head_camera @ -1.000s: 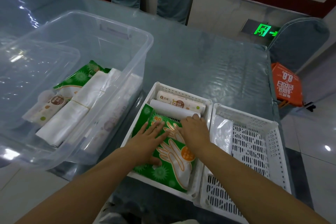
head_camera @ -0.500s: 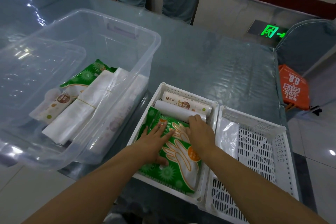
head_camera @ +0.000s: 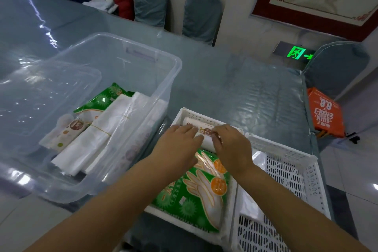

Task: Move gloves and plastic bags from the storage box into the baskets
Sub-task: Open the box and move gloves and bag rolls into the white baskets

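A green glove pack (head_camera: 196, 196) lies flat in the near white basket (head_camera: 204, 115). Beyond it lie white bag rolls (head_camera: 206, 130). My left hand (head_camera: 178, 147) and my right hand (head_camera: 231, 147) both rest on the rolls, fingers spread and pressing down; I cannot see a closed grip. A second white basket (head_camera: 286, 157) to the right holds a clear plastic bag (head_camera: 258, 159). The clear storage box (head_camera: 143, 57) on the left still holds a green glove pack (head_camera: 102, 100), banded white plastic bags (head_camera: 102, 135) and a printed roll (head_camera: 67, 131).
Everything sits on a table with a blue-grey glossy cover (head_camera: 235, 80). Chairs (head_camera: 201, 16) stand along the far edge. An orange box (head_camera: 325, 114) sits off the right edge, beside another chair (head_camera: 335, 67). The tiled floor shows at the right.
Both hands slid forward off the green glove pack onto the white rolls at the far end of the near basket. The pack now lies uncovered.
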The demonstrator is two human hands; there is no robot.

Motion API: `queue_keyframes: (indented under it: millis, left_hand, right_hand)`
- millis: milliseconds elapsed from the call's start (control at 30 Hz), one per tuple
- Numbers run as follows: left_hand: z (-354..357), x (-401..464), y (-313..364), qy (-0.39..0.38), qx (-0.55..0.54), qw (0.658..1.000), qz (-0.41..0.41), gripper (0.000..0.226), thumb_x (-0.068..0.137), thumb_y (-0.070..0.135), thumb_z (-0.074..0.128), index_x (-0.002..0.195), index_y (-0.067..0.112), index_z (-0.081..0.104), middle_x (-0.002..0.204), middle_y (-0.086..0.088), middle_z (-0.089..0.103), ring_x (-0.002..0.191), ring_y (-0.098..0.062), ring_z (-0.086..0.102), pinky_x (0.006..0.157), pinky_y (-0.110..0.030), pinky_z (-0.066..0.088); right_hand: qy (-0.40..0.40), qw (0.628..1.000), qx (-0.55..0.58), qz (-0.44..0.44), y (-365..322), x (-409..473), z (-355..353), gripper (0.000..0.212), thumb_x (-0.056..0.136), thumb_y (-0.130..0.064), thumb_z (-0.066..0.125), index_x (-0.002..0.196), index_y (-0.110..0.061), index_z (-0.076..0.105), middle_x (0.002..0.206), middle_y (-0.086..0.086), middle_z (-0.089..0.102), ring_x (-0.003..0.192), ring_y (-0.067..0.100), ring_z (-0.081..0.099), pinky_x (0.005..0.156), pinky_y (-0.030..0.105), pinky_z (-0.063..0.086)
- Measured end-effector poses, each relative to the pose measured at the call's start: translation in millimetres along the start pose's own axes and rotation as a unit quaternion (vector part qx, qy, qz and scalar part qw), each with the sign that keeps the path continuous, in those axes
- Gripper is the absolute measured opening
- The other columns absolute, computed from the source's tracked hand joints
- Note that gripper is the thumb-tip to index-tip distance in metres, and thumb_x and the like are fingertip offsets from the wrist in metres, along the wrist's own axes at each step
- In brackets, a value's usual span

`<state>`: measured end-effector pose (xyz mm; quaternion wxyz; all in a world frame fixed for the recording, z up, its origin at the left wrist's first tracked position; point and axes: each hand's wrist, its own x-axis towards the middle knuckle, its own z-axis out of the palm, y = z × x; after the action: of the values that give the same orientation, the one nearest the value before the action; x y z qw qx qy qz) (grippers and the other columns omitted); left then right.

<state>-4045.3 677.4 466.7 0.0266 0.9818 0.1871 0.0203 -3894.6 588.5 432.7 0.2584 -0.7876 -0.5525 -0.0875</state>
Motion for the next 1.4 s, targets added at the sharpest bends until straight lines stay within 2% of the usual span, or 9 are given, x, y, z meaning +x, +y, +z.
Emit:
queue_keyframes:
  millis: [100,200,467,600,700,767,1000,1233,1400]
  left_hand:
    - [-53,-14,-16,0.09,0.01,0.996,0.002,0.052,0.08,0.041,0.062,0.127,0.023,0.048,0.13,0.0,0.057,0.118,-0.021,0.052,0.1,-0.04,0.038]
    - [-94,-38,-52,0.13,0.033,0.991,-0.005,0.045,0.08,0.039,0.062,0.121,0.024,0.055,0.118,0.002,0.066,0.106,-0.02,0.061,0.092,-0.037,0.046]
    - [-129,-108,-203,0.083,0.065,0.982,-0.159,0.031,0.086,0.036,0.054,0.117,0.032,0.06,0.111,0.005,0.067,0.105,-0.021,0.06,0.084,-0.033,0.047]
    - [-126,-131,-281,0.034,0.082,0.977,-0.193,0.033,0.088,0.039,0.051,0.121,0.036,0.056,0.117,0.01,0.063,0.111,-0.016,0.056,0.089,-0.032,0.046]
    - [-121,-139,-324,0.01,0.086,0.984,-0.159,0.033,0.088,0.04,0.05,0.121,0.037,0.055,0.117,0.011,0.063,0.11,-0.015,0.057,0.088,-0.03,0.047]
    - [-117,-139,-347,0.007,0.09,0.988,-0.127,0.034,0.089,0.041,0.048,0.122,0.038,0.054,0.119,0.012,0.063,0.11,-0.013,0.057,0.087,-0.029,0.045]
    - [-103,-123,-380,0.003,0.044,0.998,-0.037,0.035,0.091,0.041,0.044,0.126,0.039,0.049,0.125,0.012,0.059,0.114,-0.015,0.054,0.091,-0.03,0.044]
    - [-77,-115,-391,0.002,0.001,0.999,0.037,0.036,0.092,0.041,0.044,0.126,0.033,0.053,0.121,0.009,0.063,0.111,-0.016,0.056,0.097,-0.028,0.035]
    - [-68,-114,-396,0.002,-0.004,0.998,0.059,0.034,0.091,0.042,0.045,0.122,0.032,0.055,0.116,0.01,0.065,0.107,-0.013,0.057,0.097,-0.026,0.032]
  right_hand:
    - [0.042,0.998,0.007,-0.042,-23,24,-26,0.008,0.084,-0.012,0.064,0.09,-0.01,0.068,0.083,0.007,0.069,0.07,0.023,0.063,0.057,0.034,0.052]
    - [0.091,0.993,0.01,-0.078,-53,48,-42,0.009,0.083,-0.008,0.063,0.089,-0.009,0.07,0.081,0.008,0.071,0.068,0.024,0.064,0.056,0.032,0.053]
    - [0.1,0.979,0.042,-0.171,-151,103,-33,0.015,0.086,-0.013,0.057,0.086,-0.008,0.071,0.08,0.008,0.072,0.069,0.023,0.065,0.061,0.03,0.053]
    - [0.042,0.981,0.029,-0.189,-210,139,-2,0.012,0.085,-0.011,0.059,0.082,-0.009,0.07,0.075,0.008,0.07,0.067,0.027,0.062,0.055,0.038,0.053]
    - [-0.04,0.985,-0.007,-0.169,-245,170,35,0.016,0.088,-0.014,0.053,0.081,-0.011,0.067,0.073,0.007,0.067,0.069,0.027,0.059,0.056,0.038,0.051]
    - [-0.117,0.981,-0.059,-0.14,-257,193,66,0.018,0.09,-0.018,0.048,0.088,-0.014,0.065,0.084,0.006,0.067,0.078,0.028,0.059,0.061,0.033,0.047]
    - [-0.427,0.881,-0.185,-0.087,-248,223,158,0.027,0.093,-0.019,0.047,0.117,-0.024,0.058,0.125,0.007,0.057,0.112,0.028,0.053,0.086,0.034,0.04]
    - [-0.412,0.841,-0.163,-0.31,-274,181,214,0.043,0.086,-0.01,0.055,0.128,-0.019,0.052,0.127,0.007,0.056,0.114,0.029,0.052,0.088,0.038,0.036]
    - [-0.417,0.805,-0.233,-0.351,-276,170,235,0.062,0.083,-0.024,0.063,0.139,-0.024,0.035,0.141,0.006,0.041,0.123,0.028,0.042,0.099,0.042,0.031]
